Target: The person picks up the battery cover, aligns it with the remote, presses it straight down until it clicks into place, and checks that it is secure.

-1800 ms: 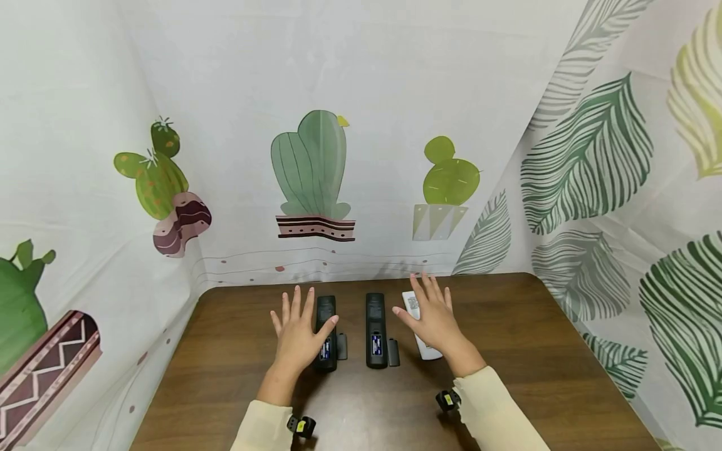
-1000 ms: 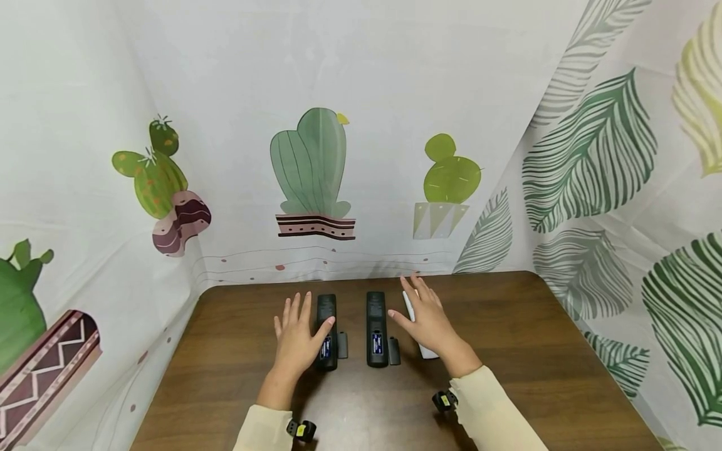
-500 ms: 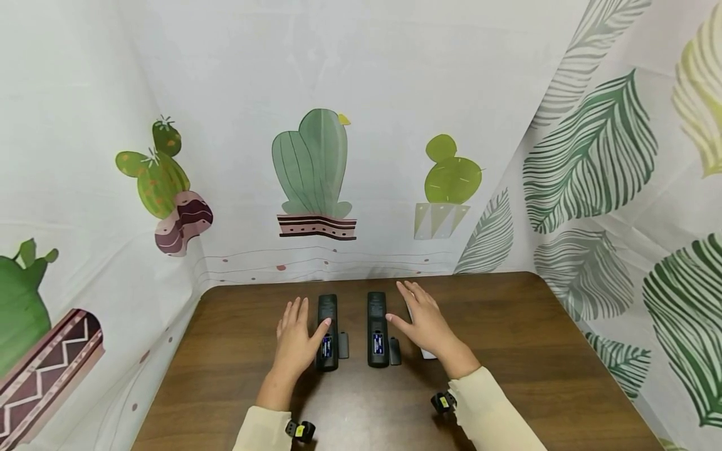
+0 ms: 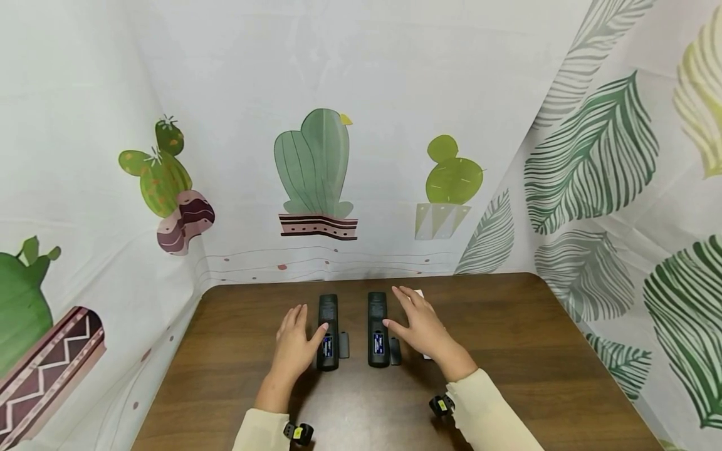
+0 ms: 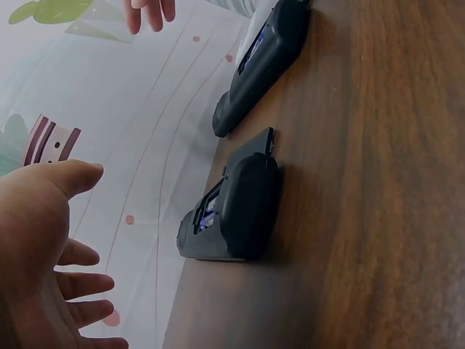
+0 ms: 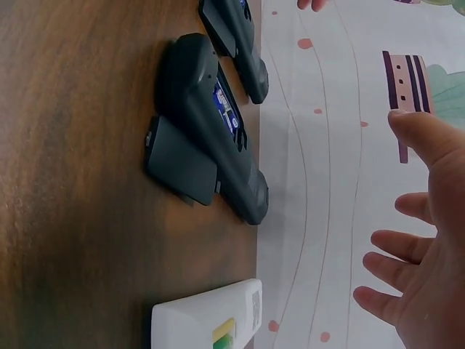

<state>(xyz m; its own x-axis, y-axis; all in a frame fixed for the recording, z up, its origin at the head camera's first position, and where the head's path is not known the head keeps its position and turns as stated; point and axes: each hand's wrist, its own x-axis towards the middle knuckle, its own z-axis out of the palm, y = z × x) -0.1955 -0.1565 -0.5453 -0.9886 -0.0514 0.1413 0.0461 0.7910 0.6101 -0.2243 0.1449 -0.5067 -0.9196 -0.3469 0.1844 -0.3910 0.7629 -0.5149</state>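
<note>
My left hand (image 4: 294, 346) hovers palm down with relaxed fingers, beside and partly over a black remote control (image 4: 328, 310). That remote lies back up, with its battery compartment uncovered and blue batteries in it. Its battery cover (image 4: 344, 345) lies at its right side. A second black remote control (image 4: 377, 311) lies the same way in the middle, its cover (image 4: 395, 352) beside it. Over a white remote control (image 6: 203, 316) hangs my right hand (image 4: 424, 327), fingers loosely spread, hiding most of it in the head view. Both wrist views show the hands apart from the remotes.
The brown wooden table (image 4: 524, 351) carries the remotes near its back edge. Behind and beside it hangs a white cloth (image 4: 383, 125) printed with cacti and leaves. A small black device (image 4: 299, 433) is strapped at each wrist.
Both hands have drawn slightly back towards me and their fingers have relaxed. The right hand has also shifted a little left. The remotes and covers have stayed in place.
</note>
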